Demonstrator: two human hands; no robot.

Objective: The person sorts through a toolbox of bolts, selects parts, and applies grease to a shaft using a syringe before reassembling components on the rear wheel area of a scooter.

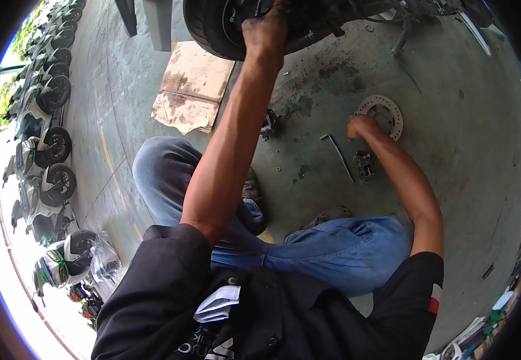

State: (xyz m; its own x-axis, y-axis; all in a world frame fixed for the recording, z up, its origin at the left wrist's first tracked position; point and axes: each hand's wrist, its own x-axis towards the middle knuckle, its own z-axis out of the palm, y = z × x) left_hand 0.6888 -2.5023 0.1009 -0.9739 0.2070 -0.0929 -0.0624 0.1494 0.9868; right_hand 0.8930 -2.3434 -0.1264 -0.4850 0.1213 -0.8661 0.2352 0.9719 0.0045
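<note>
At the top, my left hand [265, 35] reaches into the underside of a motorbike beside its black-tyred wheel [207, 27]. Its fingers look curled, but what they hold is hidden. My right hand [362, 127] is low over the floor at the left edge of a drilled brake disc [396, 114]. Those fingers are bent together; anything between them is too small to make out. Just below that hand lies a dark brake caliper [365, 167], with a thin L-shaped wrench [339, 157] to its left. Another dark metal part [269, 125] sits partly behind my left forearm.
A stained cardboard sheet [193, 84] lies left of my left arm. Small rings, one a washer [369, 27], are on the oil-marked floor. Parked scooters [53, 147] line the far left, near a clear plastic bag [104, 258]. Assorted items [503, 300] stand along the right edge.
</note>
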